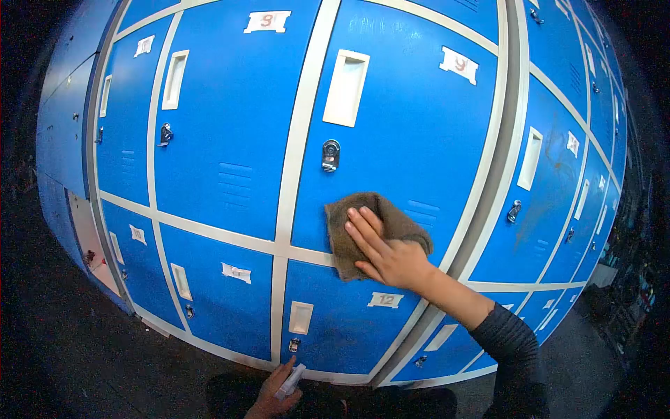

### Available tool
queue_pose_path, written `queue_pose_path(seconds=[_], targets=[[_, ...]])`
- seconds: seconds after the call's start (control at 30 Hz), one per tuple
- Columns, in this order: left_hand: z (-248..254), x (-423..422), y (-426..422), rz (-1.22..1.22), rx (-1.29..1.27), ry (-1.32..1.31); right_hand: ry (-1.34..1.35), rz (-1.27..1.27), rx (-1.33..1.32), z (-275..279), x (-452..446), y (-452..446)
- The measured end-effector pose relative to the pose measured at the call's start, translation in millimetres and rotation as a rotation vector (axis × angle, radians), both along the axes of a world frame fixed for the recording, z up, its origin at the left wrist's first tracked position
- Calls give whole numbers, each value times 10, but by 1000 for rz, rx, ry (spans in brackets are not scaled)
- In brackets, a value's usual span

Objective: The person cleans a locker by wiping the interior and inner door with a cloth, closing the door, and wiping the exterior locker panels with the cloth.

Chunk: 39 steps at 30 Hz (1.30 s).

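My right hand (387,251) presses a brown cloth (349,241) flat against the lower part of a blue locker door (412,133), its fingers laid over the cloth. The cloth also reaches over the white frame bar below that door. Above the cloth are a metal lock (331,155) and a white recessed handle (347,88). Low in the view, my left hand (276,392) is wrapped round a whitish spray bottle (292,381), just below the lock of the door labelled 12 (385,300).
More blue locker doors with white frames stand left (230,119) and right (551,167). Dark smudges mark the right door. An open compartment (91,241) shows at the far left. The floor (167,363) is dark, and dark clutter (628,279) lies at the far right.
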<state>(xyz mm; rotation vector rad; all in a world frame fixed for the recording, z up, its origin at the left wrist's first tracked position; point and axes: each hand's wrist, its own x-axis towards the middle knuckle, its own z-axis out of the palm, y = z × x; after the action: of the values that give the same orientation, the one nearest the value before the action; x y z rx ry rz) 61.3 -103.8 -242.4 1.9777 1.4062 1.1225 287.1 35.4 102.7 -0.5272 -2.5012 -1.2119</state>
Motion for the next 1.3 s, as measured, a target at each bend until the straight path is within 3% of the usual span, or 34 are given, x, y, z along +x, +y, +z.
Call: queue_pose_path(seconds=[0.07,0.17,0.27,0.37,0.47,0.6,0.67,0.73,0.77,0.97,1.07,1.13,1.3], targets=[[-310,-8,73,-16,41,-89,24,97,125,181,11,49],[-245,49,-11,-148,-151,-664,200,78,233,649,-99,103],[52,89,-79,22,161,-60,364,75,463,1306,-242,176],[214,181,-156,138,436,96,488,126,753,2037,-356,410],[79,172,-105,63,389,-18,621,71,727,2568,-460,374],[140,185,-85,60,465,138,732,-7,758,2779,-585,352],[88,189,-76,46,439,105,733,-21,725,2676,-597,331],[238,206,-113,75,254,99,721,-86,732,2528,-605,372],[291,224,-134,90,162,92,633,160,810,2403,-551,449],[22,189,-110,98,390,-1,409,-30,472,1090,-446,83],[387,187,-249,73,242,-45,249,9,198,346,-326,8],[262,163,-227,106,369,97,149,25,68,-129,-187,41],[21,143,-226,149,508,121,100,82,90,-103,-48,34]])
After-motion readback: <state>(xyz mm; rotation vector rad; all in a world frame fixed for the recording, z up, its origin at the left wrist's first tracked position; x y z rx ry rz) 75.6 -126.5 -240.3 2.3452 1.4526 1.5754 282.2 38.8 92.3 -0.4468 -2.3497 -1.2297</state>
